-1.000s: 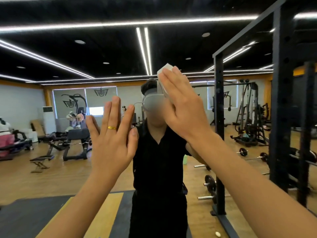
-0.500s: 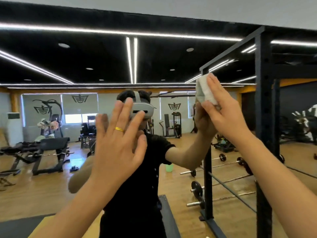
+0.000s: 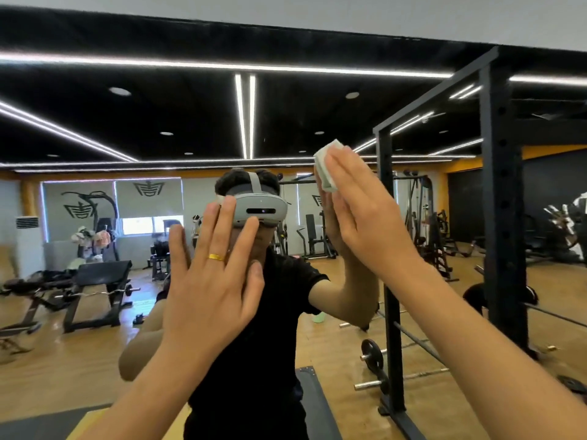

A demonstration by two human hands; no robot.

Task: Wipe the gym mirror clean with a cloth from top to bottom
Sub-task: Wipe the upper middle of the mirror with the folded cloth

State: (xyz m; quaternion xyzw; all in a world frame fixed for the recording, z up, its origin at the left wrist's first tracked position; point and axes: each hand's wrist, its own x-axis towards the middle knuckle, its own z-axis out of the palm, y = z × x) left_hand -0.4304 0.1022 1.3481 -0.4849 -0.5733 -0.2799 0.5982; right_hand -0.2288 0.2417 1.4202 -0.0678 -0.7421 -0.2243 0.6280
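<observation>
The gym mirror (image 3: 127, 106) fills almost the whole view and reflects the gym and a person in a black shirt wearing a headset. My right hand (image 3: 365, 214) is raised right of centre. Its straight fingers press a folded white cloth (image 3: 327, 168) flat against the glass at about head height. My left hand (image 3: 212, 281), with a gold ring on one finger, lies flat and spread on the mirror left of the cloth and lower. The cloth's lower part is hidden under my fingers.
A black steel power rack (image 3: 502, 217) stands close on the right, beside the mirror. A strip of grey wall (image 3: 413, 14) shows above the mirror's top edge. Benches, machines and weight plates appear as reflections on a wooden floor.
My right hand swept the cloth to the right across the glass, then back a little to the left. The left hand stayed flat on the mirror. My view tilted upward.
</observation>
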